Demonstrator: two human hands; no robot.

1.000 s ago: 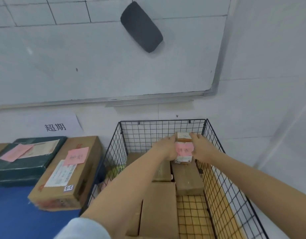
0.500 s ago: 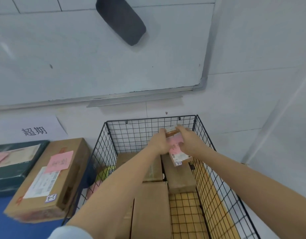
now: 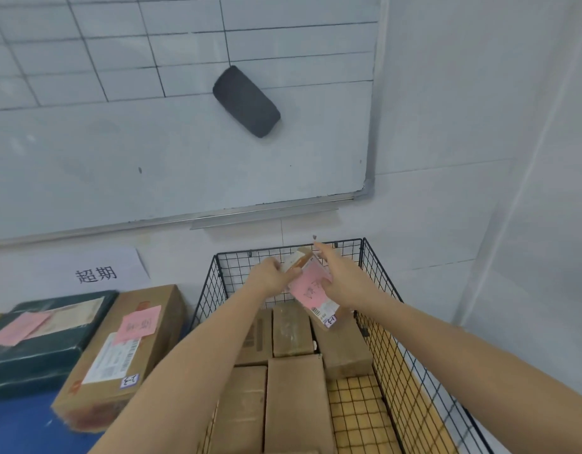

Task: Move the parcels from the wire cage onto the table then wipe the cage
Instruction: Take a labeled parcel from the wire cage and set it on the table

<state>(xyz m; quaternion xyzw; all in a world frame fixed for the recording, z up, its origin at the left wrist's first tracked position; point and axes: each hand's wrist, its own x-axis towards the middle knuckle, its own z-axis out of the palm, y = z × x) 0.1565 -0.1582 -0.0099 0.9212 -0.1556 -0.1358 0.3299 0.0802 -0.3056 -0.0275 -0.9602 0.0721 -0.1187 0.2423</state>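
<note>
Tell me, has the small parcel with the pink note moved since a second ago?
Yes. The pink-noted parcel has tipped sideways and risen, its top now about level with the wire cage back rim.

The hands point(image 3: 272, 277) point(image 3: 345, 283) grip a tilted pink-labelled parcel point(image 3: 310, 288), apparently inside the wire cage point(image 3: 401, 358).

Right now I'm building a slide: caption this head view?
Left hand and right hand hold a pink-labelled parcel above boxes in the wire cage.

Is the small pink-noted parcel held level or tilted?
Tilted: the small cardboard parcel with a pink note slants, labelled end down, between left hand and right hand.
</note>
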